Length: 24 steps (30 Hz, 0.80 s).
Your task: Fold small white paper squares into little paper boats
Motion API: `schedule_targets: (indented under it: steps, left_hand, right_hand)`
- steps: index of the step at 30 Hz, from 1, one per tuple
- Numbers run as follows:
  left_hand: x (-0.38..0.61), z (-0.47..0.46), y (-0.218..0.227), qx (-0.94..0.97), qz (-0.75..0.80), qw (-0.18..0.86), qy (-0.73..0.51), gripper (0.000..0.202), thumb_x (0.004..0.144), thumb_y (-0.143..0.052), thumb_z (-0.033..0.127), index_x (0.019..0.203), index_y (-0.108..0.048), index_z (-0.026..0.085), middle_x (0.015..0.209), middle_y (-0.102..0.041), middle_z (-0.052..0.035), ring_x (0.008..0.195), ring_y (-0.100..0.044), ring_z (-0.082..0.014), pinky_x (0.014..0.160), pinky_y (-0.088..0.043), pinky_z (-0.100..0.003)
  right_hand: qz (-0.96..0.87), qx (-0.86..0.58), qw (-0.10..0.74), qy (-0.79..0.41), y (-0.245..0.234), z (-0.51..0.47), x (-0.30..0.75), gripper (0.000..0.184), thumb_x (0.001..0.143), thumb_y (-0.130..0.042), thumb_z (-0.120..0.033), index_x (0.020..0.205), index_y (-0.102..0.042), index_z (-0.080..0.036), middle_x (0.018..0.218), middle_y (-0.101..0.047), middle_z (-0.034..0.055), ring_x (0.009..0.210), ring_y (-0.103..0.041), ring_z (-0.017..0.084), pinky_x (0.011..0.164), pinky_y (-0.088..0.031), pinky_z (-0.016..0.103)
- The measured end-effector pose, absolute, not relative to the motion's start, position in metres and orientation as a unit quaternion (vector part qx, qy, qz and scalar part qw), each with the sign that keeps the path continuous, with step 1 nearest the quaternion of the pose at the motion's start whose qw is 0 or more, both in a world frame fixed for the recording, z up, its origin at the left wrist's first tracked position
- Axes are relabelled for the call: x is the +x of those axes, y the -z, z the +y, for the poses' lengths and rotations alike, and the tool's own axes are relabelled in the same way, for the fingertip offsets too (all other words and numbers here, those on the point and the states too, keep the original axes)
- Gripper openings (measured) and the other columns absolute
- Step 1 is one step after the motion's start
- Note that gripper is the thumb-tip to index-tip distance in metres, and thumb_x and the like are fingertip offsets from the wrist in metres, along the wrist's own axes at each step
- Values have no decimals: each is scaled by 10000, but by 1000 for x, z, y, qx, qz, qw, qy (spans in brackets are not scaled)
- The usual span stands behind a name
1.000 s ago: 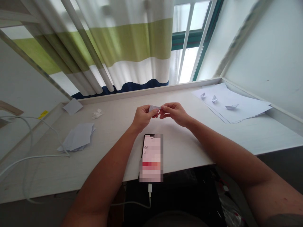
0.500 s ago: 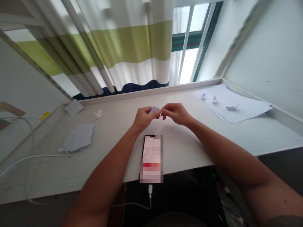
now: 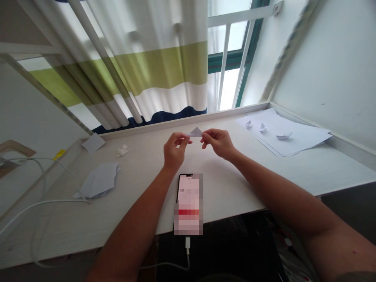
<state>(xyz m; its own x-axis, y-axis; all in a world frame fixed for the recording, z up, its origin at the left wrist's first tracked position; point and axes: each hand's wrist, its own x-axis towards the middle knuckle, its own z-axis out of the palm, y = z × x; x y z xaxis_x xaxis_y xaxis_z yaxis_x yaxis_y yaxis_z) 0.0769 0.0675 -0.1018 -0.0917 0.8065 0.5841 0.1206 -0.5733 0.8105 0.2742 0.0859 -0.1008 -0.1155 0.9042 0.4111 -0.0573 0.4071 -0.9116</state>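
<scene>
A small folded piece of white paper [image 3: 195, 132], triangular in outline, is held above the pale desk [image 3: 223, 184] between both hands. My left hand [image 3: 174, 150] pinches its left end with thumb and fingertips. My right hand [image 3: 219, 141] pinches its right end in the same way. Both hands hover a little above the desk's middle, just beyond a phone [image 3: 188, 203] that lies face up at the near edge with its screen lit.
Three small folded paper boats [image 3: 283, 136] rest on loose white sheets [image 3: 296, 137] at the right. A stack of folded sheets [image 3: 98, 181] lies at the left, with a crumpled scrap [image 3: 121, 150] and a paper square [image 3: 93, 142] behind it. White cables [image 3: 44, 202] trail across the left; curtain and window stand behind.
Both hands have risen slightly and drawn a little apart, stretching the folded paper into a flatter triangle. The view tilted up a bit.
</scene>
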Motion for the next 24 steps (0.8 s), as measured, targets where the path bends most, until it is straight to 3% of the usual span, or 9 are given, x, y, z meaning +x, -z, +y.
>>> schedule_targets:
  steps: [8, 15, 24]
  left_hand:
    - [76, 67, 102, 597, 421, 257, -633, 179, 857, -865, 316, 992, -829, 204, 964, -825, -57, 890, -776, -199, 884, -629, -356]
    - [75, 72, 101, 571, 429, 327, -619, 210, 815, -893, 312, 960, -816, 181, 893, -792, -47, 774, -716, -163, 771, -607, -324]
    - [72, 74, 101, 592, 450, 324, -585, 170, 868, -855, 332, 896, -785, 180, 842, -764, -48, 744, -681, -167, 737, -562, -320]
  right_hand:
    - [-631, -340, 565, -410, 100, 81, 271, 493, 836, -825, -674, 897, -759, -189, 762, -766, 37, 579, -696, 153, 615, -597, 343]
    - [-646, -340, 566, -383, 103, 81, 270, 472, 872, -795, -662, 898, -741, -194, 761, -751, 28, 597, -692, 155, 620, -598, 346]
    - [-656, -339, 551, -387, 104, 82, 273, 422, 904, -794, -609, 922, -755, -189, 777, -751, 36, 622, -703, 160, 640, -610, 353]
